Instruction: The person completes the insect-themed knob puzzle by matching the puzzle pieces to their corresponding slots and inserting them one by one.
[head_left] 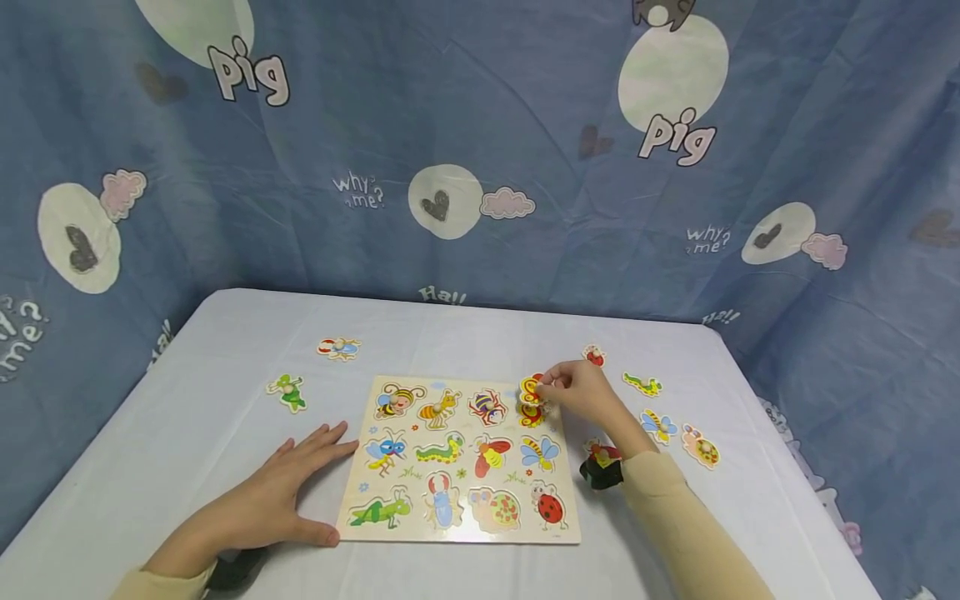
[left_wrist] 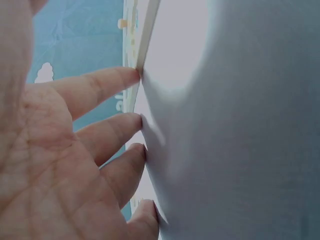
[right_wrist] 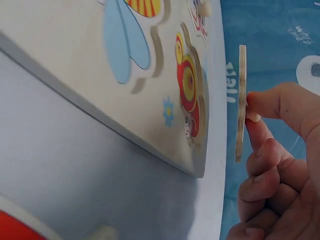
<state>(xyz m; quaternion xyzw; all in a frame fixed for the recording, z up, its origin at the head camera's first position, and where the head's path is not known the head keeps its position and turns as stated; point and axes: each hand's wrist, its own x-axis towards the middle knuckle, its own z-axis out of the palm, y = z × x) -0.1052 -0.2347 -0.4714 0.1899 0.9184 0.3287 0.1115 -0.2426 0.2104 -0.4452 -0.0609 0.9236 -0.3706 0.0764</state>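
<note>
My right hand (head_left: 581, 392) pinches a wooden butterfly puzzle piece (head_left: 530, 389), red and yellow, by its small knob. In the right wrist view the piece (right_wrist: 241, 105) appears edge-on, apart from the puzzle board (right_wrist: 145, 117). It hovers over the butterfly recess (right_wrist: 189, 87), at the top right corner of the board in the head view, covering part of it. My left hand (head_left: 281, 492) lies spread at the board's left side, index fingertip and thumb at its edge. The left wrist view shows the fingers extended, with the index fingertip (left_wrist: 131, 75) against the board's edge.
Left of the board lie a beetle piece (head_left: 339, 348) and a grasshopper piece (head_left: 287, 392). On the right are a ladybug (head_left: 594, 355), a caterpillar (head_left: 642, 384), a dragonfly (head_left: 658, 426), a snail (head_left: 701, 446) and a red-winged insect piece (head_left: 602, 452). A spider piece (head_left: 487, 407) sits in the board.
</note>
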